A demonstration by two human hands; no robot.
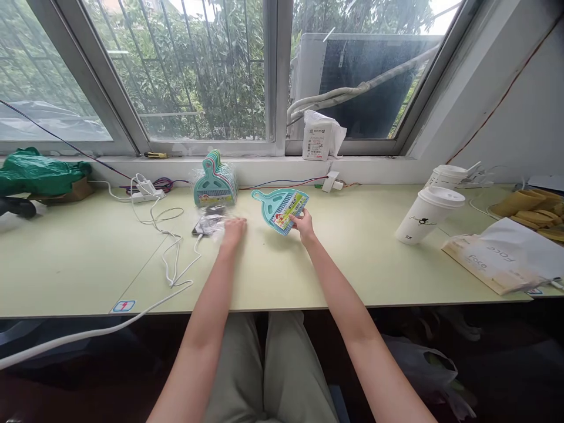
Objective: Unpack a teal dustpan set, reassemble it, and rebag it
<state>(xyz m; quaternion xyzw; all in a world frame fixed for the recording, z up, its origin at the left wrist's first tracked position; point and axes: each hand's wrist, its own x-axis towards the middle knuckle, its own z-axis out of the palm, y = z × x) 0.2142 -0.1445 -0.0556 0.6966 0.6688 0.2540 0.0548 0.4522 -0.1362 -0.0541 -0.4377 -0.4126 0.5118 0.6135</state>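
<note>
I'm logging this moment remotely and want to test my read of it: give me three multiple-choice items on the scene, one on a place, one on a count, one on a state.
1. Where does the stack of dustpans stand?
A. against the sill, behind the left hand
B. beside the cups
C. on the paper bag

2. How many lidded paper cups stand on the table?
A. one
B. two
C. four

3. What is the right hand doing?
A. lying flat
B. gripping the teal dustpan
C. holding a cup

Answers: 1 A, the stack is just beyond the left hand. 2 B, both stand at the right. 3 B, fingers close on its labelled edge.
</note>
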